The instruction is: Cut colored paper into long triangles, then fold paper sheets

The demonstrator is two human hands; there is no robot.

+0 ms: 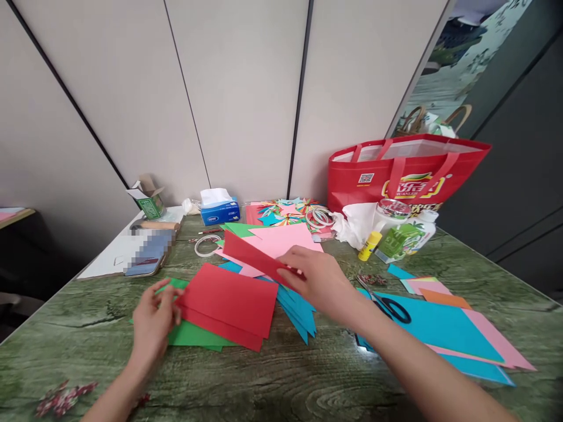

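My left hand [155,319] pinches the left corner of a stack of red paper sheets [231,305] that lies on green sheets [193,335] on the table. My right hand [317,278] grips one raised red sheet [250,257] by its right end, lifted above the pile of pink [281,239] and blue sheets [297,308]. Both hands have their fingers closed on paper.
Scissors [389,306] lie on large blue and pink sheets [444,331] at right. Behind stand a red bag [409,170], a glue stick [369,245], a bottle [402,237], tape rings [320,218], a tissue box [219,210], a phone [147,258] and a small green box [149,202].
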